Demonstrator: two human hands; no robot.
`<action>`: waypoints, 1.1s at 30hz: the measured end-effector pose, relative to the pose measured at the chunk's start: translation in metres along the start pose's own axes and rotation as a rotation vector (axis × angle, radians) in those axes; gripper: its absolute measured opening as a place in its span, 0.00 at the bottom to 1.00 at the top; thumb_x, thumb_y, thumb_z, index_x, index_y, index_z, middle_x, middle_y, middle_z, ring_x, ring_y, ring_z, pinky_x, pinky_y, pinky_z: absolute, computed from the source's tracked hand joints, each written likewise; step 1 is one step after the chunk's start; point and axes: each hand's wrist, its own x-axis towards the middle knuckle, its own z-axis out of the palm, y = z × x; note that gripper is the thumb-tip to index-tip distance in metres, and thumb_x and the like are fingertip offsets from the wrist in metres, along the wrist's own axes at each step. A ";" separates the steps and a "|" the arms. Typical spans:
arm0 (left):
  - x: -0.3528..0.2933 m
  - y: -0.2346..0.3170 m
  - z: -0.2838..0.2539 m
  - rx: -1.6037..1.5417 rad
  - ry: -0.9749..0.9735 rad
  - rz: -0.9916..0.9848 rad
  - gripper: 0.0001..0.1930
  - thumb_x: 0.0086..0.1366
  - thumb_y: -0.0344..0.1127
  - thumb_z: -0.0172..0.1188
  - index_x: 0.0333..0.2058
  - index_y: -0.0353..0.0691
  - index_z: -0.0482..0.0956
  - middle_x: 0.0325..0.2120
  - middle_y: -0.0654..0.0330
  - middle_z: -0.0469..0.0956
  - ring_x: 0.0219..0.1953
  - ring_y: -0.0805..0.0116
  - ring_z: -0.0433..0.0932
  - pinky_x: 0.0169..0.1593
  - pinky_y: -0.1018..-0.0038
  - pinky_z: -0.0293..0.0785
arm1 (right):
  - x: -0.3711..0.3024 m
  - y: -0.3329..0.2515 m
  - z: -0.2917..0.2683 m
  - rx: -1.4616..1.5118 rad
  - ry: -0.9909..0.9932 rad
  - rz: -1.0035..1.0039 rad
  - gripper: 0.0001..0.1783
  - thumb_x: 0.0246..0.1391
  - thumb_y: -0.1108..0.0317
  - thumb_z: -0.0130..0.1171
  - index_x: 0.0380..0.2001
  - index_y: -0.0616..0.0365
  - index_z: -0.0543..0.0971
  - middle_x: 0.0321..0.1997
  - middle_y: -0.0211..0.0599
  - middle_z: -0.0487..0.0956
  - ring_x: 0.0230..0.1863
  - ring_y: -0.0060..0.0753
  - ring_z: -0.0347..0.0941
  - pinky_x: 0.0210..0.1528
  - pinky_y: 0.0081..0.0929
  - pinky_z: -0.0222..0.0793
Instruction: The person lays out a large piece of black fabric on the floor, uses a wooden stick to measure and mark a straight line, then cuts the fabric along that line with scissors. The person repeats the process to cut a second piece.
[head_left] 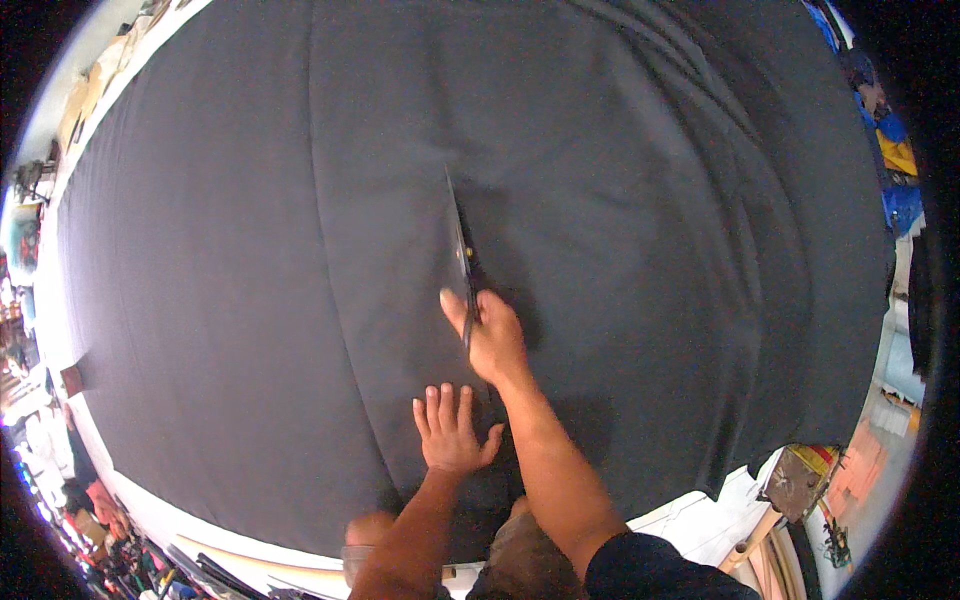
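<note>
A wide sheet of dark fabric (230, 270) spreads under both of my hands. My right hand (497, 338) is closed round the handles of a pair of scissors (460, 225), whose blades point away from me over the cloth. Its thumb lies on the left side of the handles. Nearer to me, my left hand (452, 428) lies flat on the fabric with its fingers spread, holding nothing. A slit-like dark line shows in the cloth just right of that hand, partly hidden by my right forearm. A long crease runs down the fabric left of both hands.
Loose folds (700, 90) ripple across the fabric's far right. White table edge (730, 505) shows at the lower right, next to a brown and yellow package (800, 480) and cardboard rolls (750, 540). Cluttered goods line the left rim. My knees are at the near edge.
</note>
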 end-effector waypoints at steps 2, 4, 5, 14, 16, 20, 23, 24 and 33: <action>0.001 0.000 0.000 0.015 -0.018 -0.007 0.42 0.55 0.62 0.63 0.61 0.40 0.70 0.62 0.44 0.63 0.68 0.39 0.55 0.69 0.36 0.47 | 0.037 -0.030 -0.003 -0.052 -0.013 -0.011 0.34 0.57 0.35 0.61 0.27 0.63 0.77 0.27 0.49 0.80 0.29 0.51 0.75 0.35 0.44 0.69; 0.002 0.000 0.001 0.018 -0.027 -0.004 0.41 0.55 0.62 0.63 0.61 0.40 0.70 0.62 0.44 0.63 0.68 0.38 0.56 0.69 0.36 0.47 | 0.061 -0.044 -0.003 -0.102 -0.001 0.001 0.35 0.57 0.34 0.60 0.26 0.63 0.76 0.26 0.50 0.79 0.28 0.51 0.75 0.36 0.44 0.69; 0.002 0.000 0.001 0.018 -0.029 -0.003 0.41 0.55 0.62 0.63 0.61 0.40 0.71 0.62 0.43 0.63 0.68 0.38 0.56 0.68 0.36 0.48 | 0.063 -0.042 -0.002 -0.088 -0.006 -0.012 0.36 0.57 0.33 0.59 0.26 0.63 0.76 0.26 0.51 0.79 0.28 0.52 0.75 0.36 0.44 0.69; -0.005 -0.001 0.001 0.015 -0.001 -0.006 0.41 0.56 0.62 0.62 0.60 0.39 0.71 0.61 0.42 0.66 0.67 0.37 0.59 0.67 0.35 0.50 | 0.117 -0.055 0.008 0.000 0.050 -0.228 0.36 0.53 0.30 0.62 0.17 0.54 0.69 0.14 0.29 0.69 0.16 0.26 0.67 0.21 0.29 0.62; -0.002 0.001 0.002 0.007 -0.007 0.001 0.41 0.56 0.63 0.62 0.60 0.39 0.72 0.61 0.42 0.66 0.67 0.37 0.59 0.67 0.35 0.50 | 0.156 -0.084 0.001 -0.008 -0.002 -0.203 0.38 0.51 0.27 0.62 0.17 0.54 0.69 0.15 0.31 0.69 0.16 0.27 0.67 0.21 0.31 0.62; -0.001 0.003 0.001 -0.003 -0.043 -0.011 0.40 0.56 0.63 0.62 0.58 0.39 0.74 0.61 0.42 0.67 0.68 0.37 0.58 0.67 0.35 0.49 | 0.200 -0.111 0.002 0.030 -0.017 -0.172 0.36 0.54 0.31 0.60 0.18 0.57 0.73 0.16 0.36 0.73 0.18 0.33 0.70 0.23 0.34 0.64; -0.001 0.002 -0.001 -0.001 -0.037 -0.008 0.42 0.54 0.64 0.65 0.58 0.38 0.72 0.61 0.43 0.65 0.67 0.36 0.57 0.67 0.35 0.48 | 0.201 -0.116 0.012 -0.017 0.032 -0.196 0.38 0.56 0.31 0.57 0.20 0.62 0.78 0.16 0.44 0.78 0.22 0.47 0.79 0.31 0.43 0.72; 0.000 0.001 -0.002 0.000 -0.032 -0.003 0.43 0.53 0.64 0.66 0.59 0.38 0.70 0.61 0.43 0.64 0.67 0.35 0.57 0.67 0.35 0.48 | 0.200 -0.117 0.011 0.001 0.012 -0.181 0.38 0.56 0.31 0.58 0.20 0.62 0.78 0.16 0.43 0.78 0.22 0.46 0.79 0.31 0.43 0.72; 0.369 -0.090 -0.067 0.004 0.495 -0.109 0.28 0.67 0.50 0.57 0.62 0.43 0.70 0.63 0.44 0.66 0.67 0.42 0.61 0.69 0.49 0.52 | 0.194 -0.118 0.007 0.059 0.007 -0.118 0.33 0.54 0.36 0.65 0.18 0.56 0.72 0.17 0.30 0.72 0.16 0.24 0.68 0.19 0.26 0.65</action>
